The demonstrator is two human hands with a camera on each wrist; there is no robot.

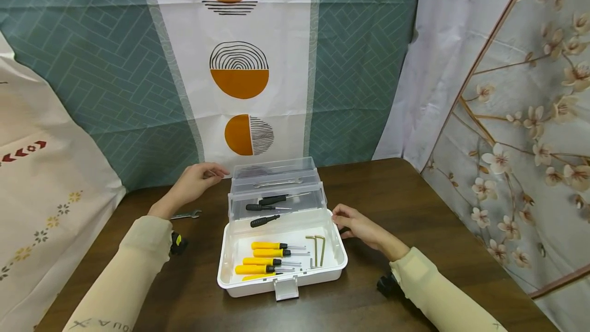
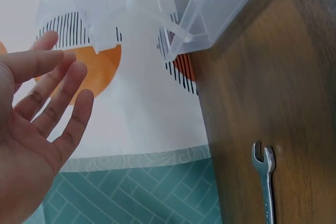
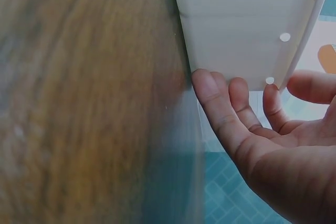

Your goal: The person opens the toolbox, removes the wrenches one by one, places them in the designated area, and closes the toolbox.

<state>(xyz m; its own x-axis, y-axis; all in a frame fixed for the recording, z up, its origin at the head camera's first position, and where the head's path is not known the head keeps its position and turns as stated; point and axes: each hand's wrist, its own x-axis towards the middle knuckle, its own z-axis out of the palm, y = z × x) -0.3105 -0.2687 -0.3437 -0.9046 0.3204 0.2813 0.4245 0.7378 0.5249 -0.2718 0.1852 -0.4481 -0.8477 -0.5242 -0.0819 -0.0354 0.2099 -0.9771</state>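
A white toolbox [image 1: 226, 257] stands on the table with its clear tiered trays [image 1: 239, 209] raised at the back. Yellow-handled screwdrivers [image 1: 265, 253] and brass-coloured hex keys [image 1: 321, 250] lie in its base. The trays carry dark-handled screwdrivers [image 1: 274, 199] and a wrench [image 1: 278, 183]. My left hand [image 1: 195, 183] hovers beside the upper trays' left end, fingers loosely bent and nothing in them. At the box's right rear corner, my right hand [image 1: 357, 227] holds the end wall [image 3: 236, 40], fingertips along its edge and thumb at the rim.
Another wrench [image 2: 265, 177] lies on the brown table [image 1: 387, 193], below my left forearm. Patterned cloth [image 1: 364, 65] hangs behind the table's rear edge, and flowered cloth [image 1: 521, 168] hangs on the right. The box's front latch [image 1: 287, 289] hangs down.
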